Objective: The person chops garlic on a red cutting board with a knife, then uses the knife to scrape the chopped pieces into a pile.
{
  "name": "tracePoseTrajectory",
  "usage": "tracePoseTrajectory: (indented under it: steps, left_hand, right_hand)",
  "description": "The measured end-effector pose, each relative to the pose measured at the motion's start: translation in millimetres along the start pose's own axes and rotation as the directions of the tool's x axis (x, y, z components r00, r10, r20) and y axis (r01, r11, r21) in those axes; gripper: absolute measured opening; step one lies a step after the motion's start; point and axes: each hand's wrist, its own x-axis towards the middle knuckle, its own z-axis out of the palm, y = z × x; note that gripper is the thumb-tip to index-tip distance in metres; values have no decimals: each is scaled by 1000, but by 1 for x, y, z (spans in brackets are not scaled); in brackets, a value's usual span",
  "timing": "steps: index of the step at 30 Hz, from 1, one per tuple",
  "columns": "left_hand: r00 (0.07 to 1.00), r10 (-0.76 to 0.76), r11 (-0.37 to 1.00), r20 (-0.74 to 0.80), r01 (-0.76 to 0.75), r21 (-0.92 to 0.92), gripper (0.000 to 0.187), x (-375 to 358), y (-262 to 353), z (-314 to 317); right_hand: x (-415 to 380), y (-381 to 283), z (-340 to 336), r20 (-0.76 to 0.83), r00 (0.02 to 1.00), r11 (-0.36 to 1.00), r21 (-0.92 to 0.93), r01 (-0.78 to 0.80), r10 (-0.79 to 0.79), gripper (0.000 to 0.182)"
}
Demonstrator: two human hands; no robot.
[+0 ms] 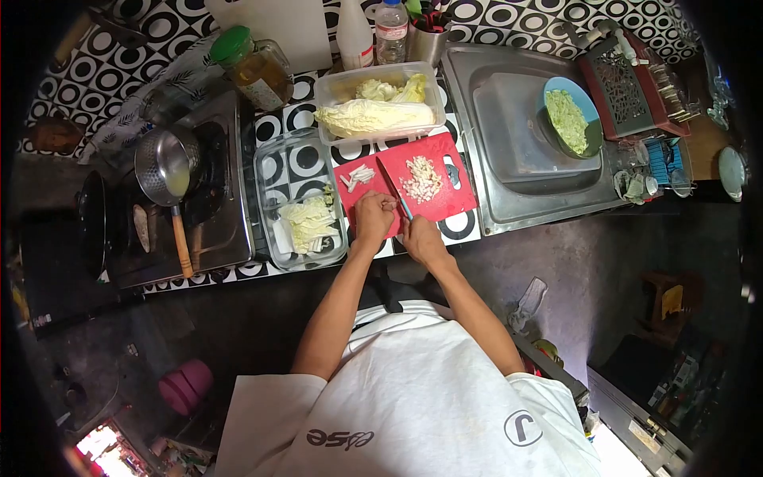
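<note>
A red cutting board (445, 208) lies on the patterned counter. My right hand (425, 241) is closed round the light-blue handle of a knife (395, 184), whose dark blade points away across the board. Left of the blade, my left hand (373, 219) has its fingers curled together on the board; whatever they hold is too small to name. Chopped pale pieces (422, 179) are heaped right of the blade, and a few white strips (359, 177) lie beyond my left hand. Cut cabbage leaves (307, 225) sit in a glass dish (270, 167) to the left.
Behind the board, a plastic container (322, 87) holds napa cabbage (373, 118). A stove with a wooden-handled pan (163, 167) stands left. On the right are a steel sink (493, 215) and a blue bowl (592, 107) of shredded greens. A green-lidded jar (258, 79) and bottles stand behind.
</note>
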Motion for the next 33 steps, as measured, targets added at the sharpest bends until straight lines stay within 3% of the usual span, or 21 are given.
tracePoseTrajectory:
  steps: [6, 8, 21, 26, 30, 33]
  left_hand:
    - [1000, -19, 999, -13, 20, 28, 9, 0, -3, 2]
    - [1000, -21, 999, -3, 21, 39, 9, 2, -5, 1]
    - [999, -15, 996, 30, 13, 85, 11, 1, -5, 2]
    - [998, -44, 986, 33, 38, 159, 13, -1, -3, 2]
    - [999, -27, 997, -21, 29, 75, 15, -3, 3, 3]
    - [999, 34, 998, -3, -34, -51, 24, -2, 3, 3]
  right_hand:
    - [-11, -2, -13, 114, 993, 1000, -25, -11, 13, 34]
    - [-13, 1, -9, 134, 987, 996, -46, -78, 84, 38]
    - [-13, 18, 18, -6, 1000, 1000, 19, -12, 12, 34]
    - [0, 8, 12, -1, 1000, 998, -67, -7, 7, 32]
    - [-2, 11, -6, 11, 1000, 998, 50, 29, -29, 34]
    - [-15, 17, -29, 6, 998, 998, 19, 63, -63, 36]
